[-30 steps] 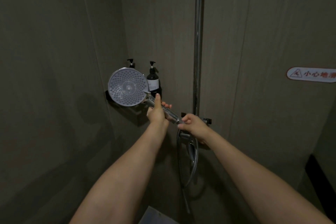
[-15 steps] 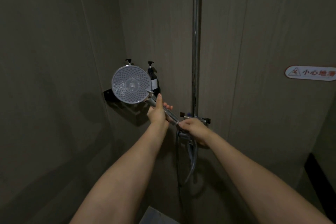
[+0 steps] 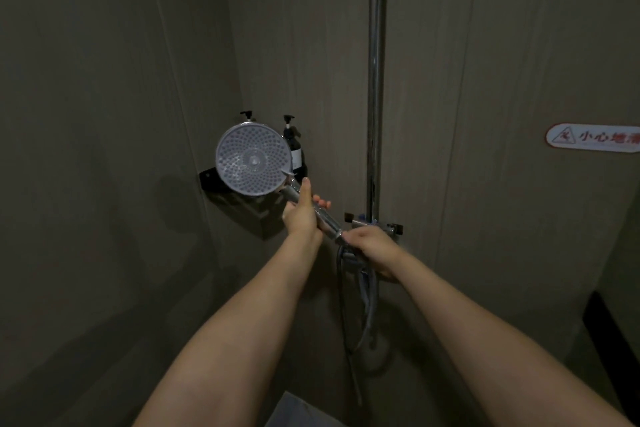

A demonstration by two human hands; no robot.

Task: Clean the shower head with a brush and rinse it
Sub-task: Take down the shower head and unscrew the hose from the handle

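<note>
The round chrome shower head (image 3: 254,159) faces me, its nozzle plate in full view, held up in the shower's corner. My left hand (image 3: 302,211) grips its chrome handle just below the head, thumb pointing up along it. My right hand (image 3: 372,248) closes around the lower end of the handle where the hose (image 3: 346,305) joins, in front of the mixer valve (image 3: 375,224). No brush is in view.
A chrome riser pipe (image 3: 376,73) runs up the back wall. Behind the head, a black corner shelf (image 3: 211,180) carries two dark pump bottles (image 3: 294,149). A slippery-floor warning sign (image 3: 594,138) is stuck on the right wall.
The shower head has shifted slightly to the right, covering more of the pump bottles. Both hands keep their hold on the handle.
</note>
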